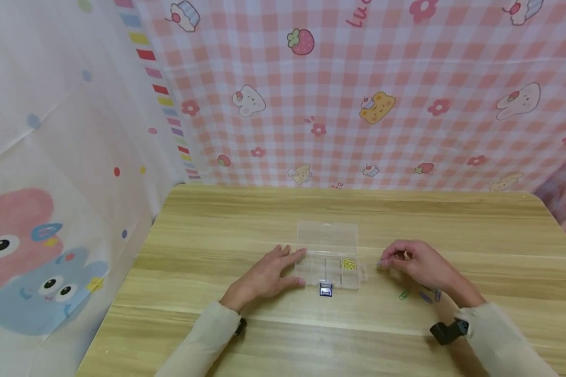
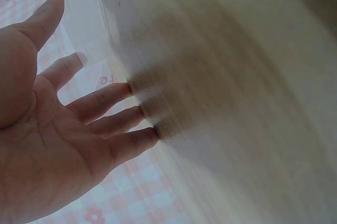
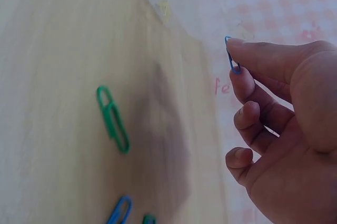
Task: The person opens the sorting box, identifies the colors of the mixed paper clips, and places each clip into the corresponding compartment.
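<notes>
Right hand [image 3: 284,129]: pinched a blue clip [image 3: 232,55] between thumb and forefinger, upper right of frame.
Left hand [image 1: 269,275]: fingers spread flat, touching box [image 1: 327,238] at centre.
Green clip [image 3: 112,119]: lay loose, lower left.

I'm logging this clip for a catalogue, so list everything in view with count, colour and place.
compartment box: one, clear plastic, lid open, middle of the table between the hands
yellow clips: a few, in one right-side compartment of the box
small dark item: one, bluish, at the near edge of the box; too small to tell what it is
blue paper clip: one, pinched in the right fingers
green paper clip: one, on the table below the right hand
loose clips: at least two, blue and green, nearer on the table
table: one, light wood
curtains: pink check behind, white cartoon print at left
left hand: fingers straight, against the left side of the box
right hand: right of the box, above the table
</notes>
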`<state>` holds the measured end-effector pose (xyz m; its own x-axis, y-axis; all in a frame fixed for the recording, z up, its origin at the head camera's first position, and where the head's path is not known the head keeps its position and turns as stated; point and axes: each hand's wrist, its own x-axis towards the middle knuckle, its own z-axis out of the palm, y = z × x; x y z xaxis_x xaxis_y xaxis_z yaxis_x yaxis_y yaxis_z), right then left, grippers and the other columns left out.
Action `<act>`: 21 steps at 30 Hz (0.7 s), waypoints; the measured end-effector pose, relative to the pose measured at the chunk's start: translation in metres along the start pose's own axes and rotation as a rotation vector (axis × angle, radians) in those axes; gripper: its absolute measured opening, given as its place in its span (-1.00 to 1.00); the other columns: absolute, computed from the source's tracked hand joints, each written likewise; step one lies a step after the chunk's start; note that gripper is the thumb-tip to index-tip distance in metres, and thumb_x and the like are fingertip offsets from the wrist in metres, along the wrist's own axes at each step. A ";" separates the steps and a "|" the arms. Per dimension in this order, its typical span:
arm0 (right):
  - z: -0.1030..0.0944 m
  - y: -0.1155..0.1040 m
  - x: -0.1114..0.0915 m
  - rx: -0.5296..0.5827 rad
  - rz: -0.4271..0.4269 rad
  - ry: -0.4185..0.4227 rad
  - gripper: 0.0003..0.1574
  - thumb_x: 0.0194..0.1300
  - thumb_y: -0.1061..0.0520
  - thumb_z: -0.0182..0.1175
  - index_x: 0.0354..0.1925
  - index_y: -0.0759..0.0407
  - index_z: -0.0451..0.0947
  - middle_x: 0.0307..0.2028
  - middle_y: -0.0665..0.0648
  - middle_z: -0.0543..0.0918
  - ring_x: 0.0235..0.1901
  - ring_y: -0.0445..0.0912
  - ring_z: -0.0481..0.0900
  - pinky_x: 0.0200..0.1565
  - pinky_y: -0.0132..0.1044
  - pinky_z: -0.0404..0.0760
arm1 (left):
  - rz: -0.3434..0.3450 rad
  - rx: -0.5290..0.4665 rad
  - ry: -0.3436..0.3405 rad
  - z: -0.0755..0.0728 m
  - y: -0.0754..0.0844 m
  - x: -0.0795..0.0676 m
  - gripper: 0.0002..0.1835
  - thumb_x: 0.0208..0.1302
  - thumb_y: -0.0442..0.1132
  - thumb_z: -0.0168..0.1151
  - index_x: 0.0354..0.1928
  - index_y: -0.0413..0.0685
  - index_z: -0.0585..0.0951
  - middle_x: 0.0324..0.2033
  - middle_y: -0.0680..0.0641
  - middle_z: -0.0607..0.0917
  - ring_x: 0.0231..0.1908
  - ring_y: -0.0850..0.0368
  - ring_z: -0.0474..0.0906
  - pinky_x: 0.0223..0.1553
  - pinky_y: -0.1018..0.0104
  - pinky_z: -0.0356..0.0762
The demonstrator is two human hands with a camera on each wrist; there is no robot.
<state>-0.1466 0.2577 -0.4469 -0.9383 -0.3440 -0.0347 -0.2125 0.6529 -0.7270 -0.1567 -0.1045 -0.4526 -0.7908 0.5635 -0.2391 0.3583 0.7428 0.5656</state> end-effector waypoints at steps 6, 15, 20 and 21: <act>0.006 -0.012 0.009 0.034 -0.012 -0.015 -0.93 0.32 0.18 0.30 -0.28 0.01 0.70 -0.38 -0.05 0.61 -0.38 -0.18 0.43 -0.39 -0.39 0.45 | -0.008 0.005 -0.003 0.000 0.000 0.000 -0.25 0.36 0.17 0.18 0.53 0.24 0.20 0.49 -0.25 0.15 0.51 -0.24 -0.07 0.49 -0.17 -0.04; 0.020 -0.028 0.022 0.073 -0.060 -0.038 -0.91 0.32 0.25 0.29 -0.28 0.08 0.70 -0.38 -0.03 0.62 -0.36 -0.16 0.44 -0.36 -0.39 0.45 | -0.002 -0.004 0.001 0.000 0.000 0.000 -0.25 0.36 0.16 0.18 0.52 0.21 0.21 0.49 -0.26 0.16 0.51 -0.25 -0.06 0.49 -0.18 -0.03; 0.028 -0.036 0.029 0.083 -0.076 -0.051 -0.90 0.32 0.26 0.28 -0.28 0.09 0.71 -0.39 -0.04 0.62 -0.37 -0.16 0.45 -0.37 -0.39 0.45 | -0.001 -0.004 0.002 0.000 0.000 0.000 -0.25 0.36 0.16 0.19 0.52 0.21 0.22 0.49 -0.26 0.16 0.51 -0.25 -0.06 0.48 -0.18 -0.02; 0.030 -0.037 0.030 0.084 -0.078 -0.055 -0.90 0.32 0.26 0.28 -0.28 0.08 0.70 -0.39 -0.04 0.62 -0.38 -0.16 0.45 -0.37 -0.39 0.45 | -0.002 -0.003 0.002 0.000 0.000 0.000 -0.25 0.36 0.16 0.19 0.52 0.22 0.22 0.49 -0.26 0.16 0.51 -0.25 -0.06 0.48 -0.18 -0.02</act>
<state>-0.1589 0.2032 -0.4416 -0.9031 -0.4293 -0.0119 -0.2582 0.5649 -0.7837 -0.1565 -0.1042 -0.4529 -0.7922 0.5617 -0.2387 0.3553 0.7425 0.5678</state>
